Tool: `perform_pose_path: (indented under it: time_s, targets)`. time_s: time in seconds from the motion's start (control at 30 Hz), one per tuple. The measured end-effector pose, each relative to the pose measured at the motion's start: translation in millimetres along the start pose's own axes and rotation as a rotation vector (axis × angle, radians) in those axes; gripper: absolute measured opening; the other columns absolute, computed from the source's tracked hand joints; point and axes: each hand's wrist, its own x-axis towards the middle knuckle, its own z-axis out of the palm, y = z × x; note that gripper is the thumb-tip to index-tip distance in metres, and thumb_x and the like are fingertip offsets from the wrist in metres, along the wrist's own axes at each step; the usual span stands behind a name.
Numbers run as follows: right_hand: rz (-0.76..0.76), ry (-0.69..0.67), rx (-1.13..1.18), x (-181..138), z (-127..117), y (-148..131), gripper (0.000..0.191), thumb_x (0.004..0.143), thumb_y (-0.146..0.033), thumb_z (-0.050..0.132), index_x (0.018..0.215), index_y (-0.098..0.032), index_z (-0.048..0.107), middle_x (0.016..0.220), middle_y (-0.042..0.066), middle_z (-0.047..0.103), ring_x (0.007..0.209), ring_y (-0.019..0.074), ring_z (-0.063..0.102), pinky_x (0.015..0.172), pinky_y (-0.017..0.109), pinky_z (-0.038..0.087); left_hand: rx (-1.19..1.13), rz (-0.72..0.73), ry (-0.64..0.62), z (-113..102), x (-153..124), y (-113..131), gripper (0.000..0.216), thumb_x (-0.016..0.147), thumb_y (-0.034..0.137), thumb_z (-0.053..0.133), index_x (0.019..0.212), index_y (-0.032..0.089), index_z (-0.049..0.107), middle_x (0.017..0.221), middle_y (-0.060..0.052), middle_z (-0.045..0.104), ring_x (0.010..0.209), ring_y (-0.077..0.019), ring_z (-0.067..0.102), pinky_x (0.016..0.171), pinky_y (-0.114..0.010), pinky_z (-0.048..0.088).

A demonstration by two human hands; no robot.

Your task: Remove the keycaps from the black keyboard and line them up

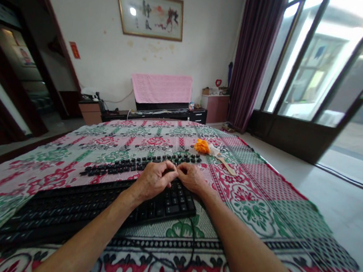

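Observation:
A black keyboard [69, 210] lies at a slant on the patterned cloth. Over its upper right end, my left hand [158, 178] and my right hand [191, 178] meet, fingers pinched together. Whatever sits between the fingertips is hidden or too small to name. Behind the keyboard, loose black keycaps [121, 165] are spread in a long band, reaching past my fingers. A wooden-handled brush [227, 165] rests beyond my right hand, its far end beside something bright orange and ruffled [202, 146].
The red, green and white cloth [258, 207] covers the whole work surface. From the keyboard, a black cable [193, 243] curls toward the front edge. Across the room stand a low black cabinet [197, 116] and a screen under a pink towel [162, 88]. Glass doors [328, 74] are at right.

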Motion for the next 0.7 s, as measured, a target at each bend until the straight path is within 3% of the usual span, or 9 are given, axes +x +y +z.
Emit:
perform_pose_path:
  time_s: [0.23,0.47,0.7]
  targets:
    - [0.017,-0.004,0.012,-1.1,-2.4,-4.4,0.02,0.074,-0.026,0.047,0.068,-0.015,0.063,0.064,0.002,0.062,0.059,0.0112,0.053,0.056,0.02,0.037,-0.113,-0.124,0.019,1.0,0.1,-9.2,0.018,0.074,0.033,0.05,0.075,0.016,0.055,0.056,0.002,0.058,0.048,-0.0101,0.058,0.049,-0.018,0.043]
    - [-0.001,-0.003,0.011,-0.5,-1.3,-2.1,0.021,0.075,-0.026,0.046,0.071,-0.015,0.063,0.067,0.002,0.063,0.061,0.0112,0.054,0.057,0.02,0.038,-0.446,-0.375,0.089,2.0,-0.9,-20.6,0.022,0.072,0.037,0.052,0.074,0.014,0.05,0.061,0.001,0.057,0.045,-0.0089,0.055,0.043,-0.019,0.045]
    - [0.015,-0.005,0.016,-1.4,-3.4,-5.7,0.021,0.075,-0.026,0.046,0.07,-0.014,0.063,0.065,0.001,0.063,0.059,0.0104,0.053,0.057,0.02,0.038,-0.339,-0.297,0.075,1.7,2.8,-19.6,0.023,0.07,0.037,0.054,0.076,0.015,0.052,0.058,0.002,0.056,0.045,-0.0095,0.056,0.044,-0.018,0.045]
